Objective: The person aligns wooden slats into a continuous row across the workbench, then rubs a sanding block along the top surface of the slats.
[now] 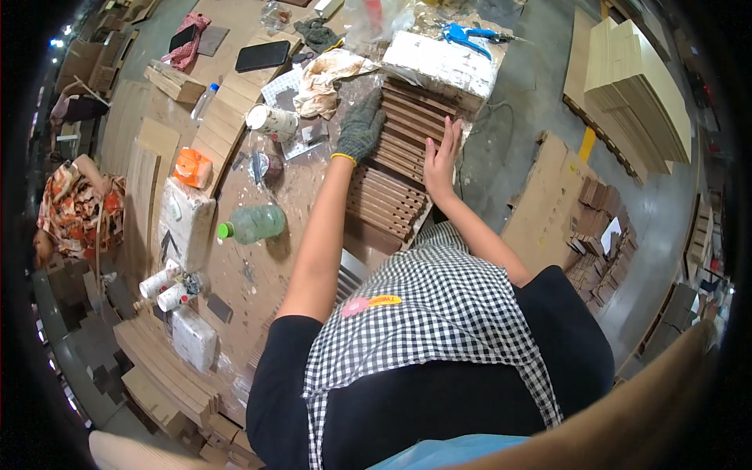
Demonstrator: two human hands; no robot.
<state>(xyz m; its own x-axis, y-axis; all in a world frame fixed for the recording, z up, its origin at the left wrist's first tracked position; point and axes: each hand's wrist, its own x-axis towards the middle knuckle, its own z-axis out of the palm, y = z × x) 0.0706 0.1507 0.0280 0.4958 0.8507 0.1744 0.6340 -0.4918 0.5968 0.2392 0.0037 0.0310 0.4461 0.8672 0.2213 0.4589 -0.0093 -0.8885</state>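
Note:
My left hand (362,129), in a dark grey knit glove with a yellow cuff, lies along the left ends of a row of brown wooden slats (411,129). Its fingers are stretched out and point away from me. On the opposite side my bare right hand (443,157) is held upright, fingers extended, its palm toward the slats' right ends. The slats lie side by side between both hands. Closer to my apron is a second group of slats (382,205) with small holes or notches near their right ends. Neither hand is closed round anything.
Beyond the slats stands a paint-stained white block (442,66) with a blue air gun (470,37) on it. Left are a stained cloth (325,82), a white cup (270,121) and a green-capped bottle (254,224). A co-worker (82,205) is at far left; stacked boards (638,102) stand right.

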